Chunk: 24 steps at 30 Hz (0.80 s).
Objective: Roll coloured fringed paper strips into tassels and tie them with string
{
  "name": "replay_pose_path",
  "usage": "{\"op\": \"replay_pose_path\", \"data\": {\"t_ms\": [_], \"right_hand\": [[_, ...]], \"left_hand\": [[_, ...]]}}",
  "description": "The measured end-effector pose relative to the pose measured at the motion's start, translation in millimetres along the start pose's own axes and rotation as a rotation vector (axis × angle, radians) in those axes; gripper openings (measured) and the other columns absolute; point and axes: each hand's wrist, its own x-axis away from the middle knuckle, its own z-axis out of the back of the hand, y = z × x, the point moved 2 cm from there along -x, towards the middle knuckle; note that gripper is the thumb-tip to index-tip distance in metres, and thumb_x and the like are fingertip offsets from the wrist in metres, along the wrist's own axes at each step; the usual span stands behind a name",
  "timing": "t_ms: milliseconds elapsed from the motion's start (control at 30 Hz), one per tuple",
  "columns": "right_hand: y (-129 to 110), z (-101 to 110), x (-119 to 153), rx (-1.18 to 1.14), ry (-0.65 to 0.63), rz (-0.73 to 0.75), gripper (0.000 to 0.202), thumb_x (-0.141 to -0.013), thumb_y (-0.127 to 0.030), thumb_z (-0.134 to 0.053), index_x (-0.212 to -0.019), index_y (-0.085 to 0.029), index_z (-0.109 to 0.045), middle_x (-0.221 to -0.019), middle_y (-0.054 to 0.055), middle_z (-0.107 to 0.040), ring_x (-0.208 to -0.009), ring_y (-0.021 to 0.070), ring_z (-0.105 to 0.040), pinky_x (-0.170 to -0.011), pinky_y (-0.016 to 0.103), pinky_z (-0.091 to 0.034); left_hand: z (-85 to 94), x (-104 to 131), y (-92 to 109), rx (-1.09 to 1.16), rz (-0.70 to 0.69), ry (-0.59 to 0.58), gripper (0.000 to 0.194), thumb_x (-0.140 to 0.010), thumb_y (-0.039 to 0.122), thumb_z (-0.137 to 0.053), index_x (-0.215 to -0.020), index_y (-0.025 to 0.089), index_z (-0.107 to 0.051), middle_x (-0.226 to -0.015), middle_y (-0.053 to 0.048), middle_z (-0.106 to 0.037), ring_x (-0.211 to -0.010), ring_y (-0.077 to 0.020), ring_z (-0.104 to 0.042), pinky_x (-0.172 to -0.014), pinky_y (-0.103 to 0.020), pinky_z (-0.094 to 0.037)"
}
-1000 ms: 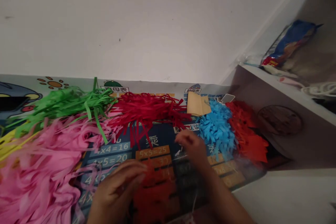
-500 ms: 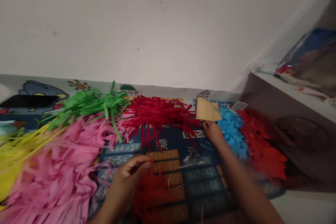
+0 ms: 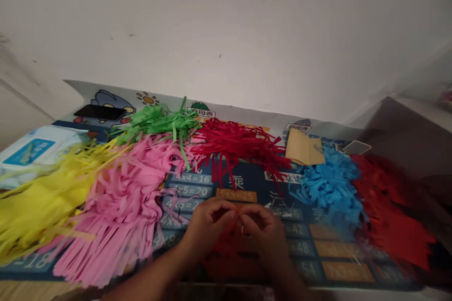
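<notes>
My left hand (image 3: 212, 221) and my right hand (image 3: 263, 225) are close together at the lower middle, fingertips nearly touching. Both pinch the top of a red paper tassel (image 3: 228, 249), which hangs down between them and is dim and blurred. A small pale loop shows at the right fingertips. Beyond the hands lies a crimson fringed paper bundle (image 3: 240, 143). To its right is a folded tan paper piece (image 3: 304, 147), with a blue fringed bundle (image 3: 330, 181) beside it.
Pink (image 3: 123, 193), yellow (image 3: 52, 195) and green (image 3: 158, 121) fringed bundles lie left; a red one (image 3: 391, 207) lies right. A wipes packet (image 3: 35, 150) and black phone (image 3: 100, 112) are at the far left. A white wall rises behind the printed mat (image 3: 197, 178).
My right hand has come back from beside the tan paper to meet my left hand at the red tassel. The view has shifted left, showing the wipes packet.
</notes>
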Motion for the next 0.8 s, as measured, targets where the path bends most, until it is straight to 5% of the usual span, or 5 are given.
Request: {"op": "replay_pose_path", "data": {"t_ms": [400, 633, 800], "right_hand": [[0, -2, 12, -0.011, -0.006, -0.026, 0.016, -0.081, -0.034, -0.063, -0.075, -0.019, -0.066, -0.061, 0.000, -0.064, -0.056, 0.0150, -0.060, -0.058, 0.023, -0.049], [12, 2, 17, 0.026, 0.016, -0.046, 0.020, -0.079, -0.039, -0.065, -0.076, -0.019, -0.065, -0.070, 0.002, -0.065, -0.064, 0.0177, -0.061, -0.059, 0.025, -0.048], [6, 2, 20, 0.234, 0.098, 0.072, 0.015, -0.082, -0.035, -0.060, -0.077, -0.021, -0.066, -0.076, 0.003, -0.065, -0.071, 0.0191, -0.061, -0.065, 0.026, -0.047]], "left_hand": [[0.7, 19, 4, -0.309, -0.368, -0.014, 0.016, -0.087, 0.020, -0.057, -0.085, 0.021, -0.073, -0.081, -0.002, -0.071, -0.075, -0.0154, -0.065, -0.068, -0.024, -0.047], [-0.6, 20, 13, -0.388, -0.375, -0.037, 0.017, -0.087, 0.018, -0.054, -0.079, 0.020, -0.069, -0.078, -0.003, -0.069, -0.074, -0.0166, -0.062, -0.067, -0.026, -0.047], [-1.4, 21, 18, -0.449, -0.465, 0.005, 0.018, -0.090, 0.018, -0.052, -0.081, 0.018, -0.067, -0.077, -0.004, -0.069, -0.072, -0.0176, -0.061, -0.066, -0.027, -0.045]]}}
